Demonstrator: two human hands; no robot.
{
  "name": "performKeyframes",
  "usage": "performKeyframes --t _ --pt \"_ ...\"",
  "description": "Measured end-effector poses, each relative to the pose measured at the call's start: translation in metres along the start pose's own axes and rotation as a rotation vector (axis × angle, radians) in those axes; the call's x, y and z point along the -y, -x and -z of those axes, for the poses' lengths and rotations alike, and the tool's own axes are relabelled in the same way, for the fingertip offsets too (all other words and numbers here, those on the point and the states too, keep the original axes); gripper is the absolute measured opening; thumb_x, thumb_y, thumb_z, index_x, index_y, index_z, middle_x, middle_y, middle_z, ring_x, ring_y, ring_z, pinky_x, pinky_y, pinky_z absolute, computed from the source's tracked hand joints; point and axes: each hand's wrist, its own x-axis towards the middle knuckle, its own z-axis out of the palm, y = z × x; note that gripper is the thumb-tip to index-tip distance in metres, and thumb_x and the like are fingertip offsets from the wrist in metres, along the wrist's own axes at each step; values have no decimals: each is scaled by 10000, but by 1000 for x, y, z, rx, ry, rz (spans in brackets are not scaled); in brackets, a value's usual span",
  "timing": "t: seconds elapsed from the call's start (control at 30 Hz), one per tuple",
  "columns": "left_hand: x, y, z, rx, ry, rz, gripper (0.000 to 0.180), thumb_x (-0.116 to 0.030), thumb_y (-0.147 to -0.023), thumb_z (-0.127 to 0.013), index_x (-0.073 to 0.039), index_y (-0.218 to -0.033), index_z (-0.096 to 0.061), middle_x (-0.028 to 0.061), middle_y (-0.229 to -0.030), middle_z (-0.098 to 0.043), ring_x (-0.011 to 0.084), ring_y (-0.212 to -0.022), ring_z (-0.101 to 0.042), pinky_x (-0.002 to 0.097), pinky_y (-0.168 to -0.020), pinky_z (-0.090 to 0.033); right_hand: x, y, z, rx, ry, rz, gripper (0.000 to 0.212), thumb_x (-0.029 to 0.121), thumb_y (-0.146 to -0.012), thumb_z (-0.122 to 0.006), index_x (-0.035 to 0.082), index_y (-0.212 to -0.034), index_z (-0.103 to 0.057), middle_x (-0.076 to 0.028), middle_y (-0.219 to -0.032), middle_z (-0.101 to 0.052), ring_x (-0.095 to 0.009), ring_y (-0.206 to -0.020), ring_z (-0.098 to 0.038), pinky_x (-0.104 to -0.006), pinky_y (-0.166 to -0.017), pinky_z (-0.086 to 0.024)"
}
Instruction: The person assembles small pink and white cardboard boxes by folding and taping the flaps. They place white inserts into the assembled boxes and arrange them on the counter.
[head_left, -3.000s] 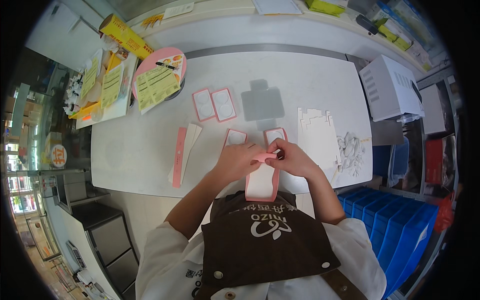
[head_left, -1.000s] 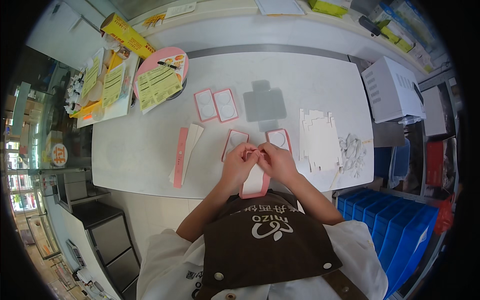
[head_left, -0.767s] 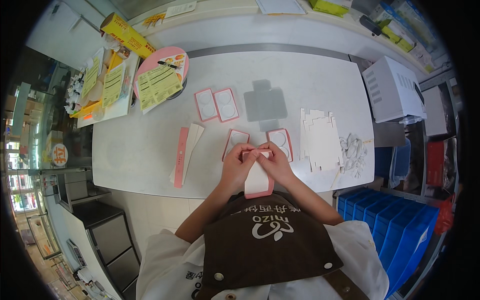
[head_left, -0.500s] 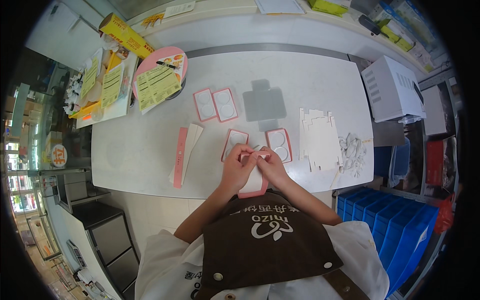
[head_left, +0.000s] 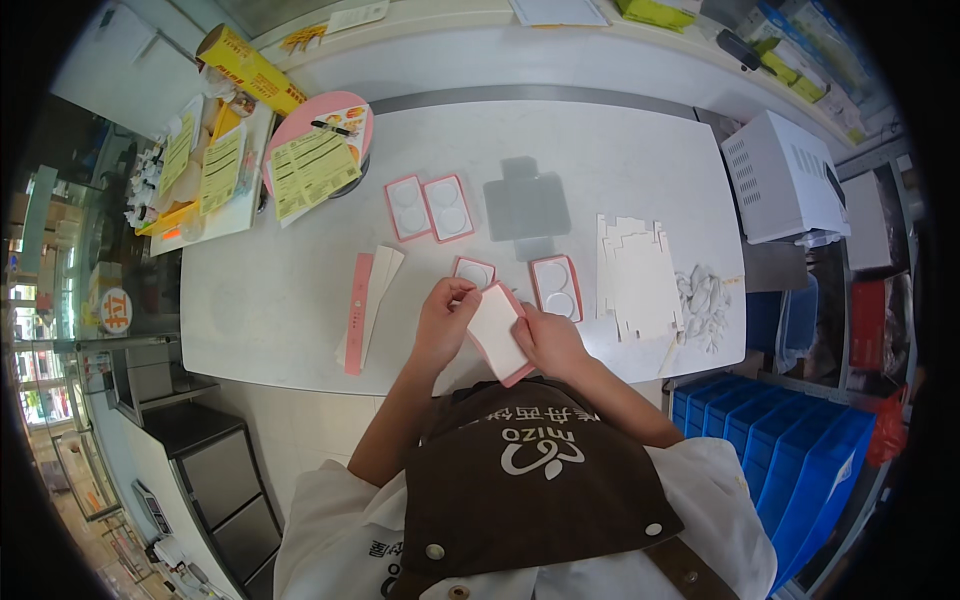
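Note:
A pink box with a pale bare inner face (head_left: 496, 335) is held tilted above the table's near edge. My right hand (head_left: 553, 342) grips its right side, with the thumb on the pale face. The fingers of my left hand (head_left: 446, 322) are closed at its upper left corner. Just beyond lies a pink-edged box with round wells (head_left: 474, 270), partly hidden by the held box and my left hand. Another such box (head_left: 557, 288) lies to the right. Two more, a left one (head_left: 407, 208) and a right one (head_left: 449, 209), sit side by side farther back.
Pink and white paper strips (head_left: 357, 315) lie left on the white table (head_left: 270, 300). A grey translucent folded-out sheet (head_left: 527, 207) is behind, white card blanks (head_left: 636, 280) and crumpled clear plastic (head_left: 706, 308) to the right. A pink round stand (head_left: 290, 128) bears papers. Blue crates (head_left: 770, 440) stand lower right.
The box has turned and risen, so its pale face now shows more fully. My left hand has moved left to its corner, and my right hand has slid down its right side.

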Motion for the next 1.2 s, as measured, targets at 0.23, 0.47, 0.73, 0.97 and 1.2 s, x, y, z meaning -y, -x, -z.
performKeyframes --t 0.23,0.47,0.73,0.97,1.2 --pt "-22 9 5 253 26 292 353 -198 -993 -700 1 -1272 -614 86 -1061 -667 146 -893 -649 301 -752 -577 -9 -1 -18 -200 309 134 388 191 -1007 -539 69 -1373 -584 -176 -927 -734 -344 -792 -726 -475 -692 -577" --pt "9 8 32 346 23 414 405 -256 -1043 -638 -9 -1361 -597 65 -1177 -661 137 -1002 -655 342 -876 -593 -6 -4 -10 -64 209 157 388 183 -1014 -567 90 -1389 -607 -127 -1081 -733 -304 -946 -720 -423 -814 -580" --pt "82 25 129 -295 652 249 374 -227 -1072 -608 -21 -1382 -573 62 -1225 -665 177 -1049 -663 313 -887 -586 -56 -32 -4 -87 23 -39 586 265 -961 -666 72 -1488 -497 -214 -1328 -623 -406 -1178 -621 -478 -963 -539" --pt "169 34 116 -666 858 225 235 -192 -1067 -622 -48 -1252 -617 37 -1128 -691 158 -991 -667 287 -828 -581 -62 -18 -82 6 314 104 832 316 -862 -780 162 -1578 -386 -209 -1640 -327 -479 -1383 -454 -527 -1133 -443" --pt "198 45 88 -746 -238 194 369 -207 -1013 -678 2 -1299 -575 41 -1009 -672 187 -889 -644 325 -803 -544 -66 -16 -83 -24 191 -5 915 260 -812 -786 178 -1613 -350 -211 -1651 -314 -486 -1380 -442 -520 -1137 -429"
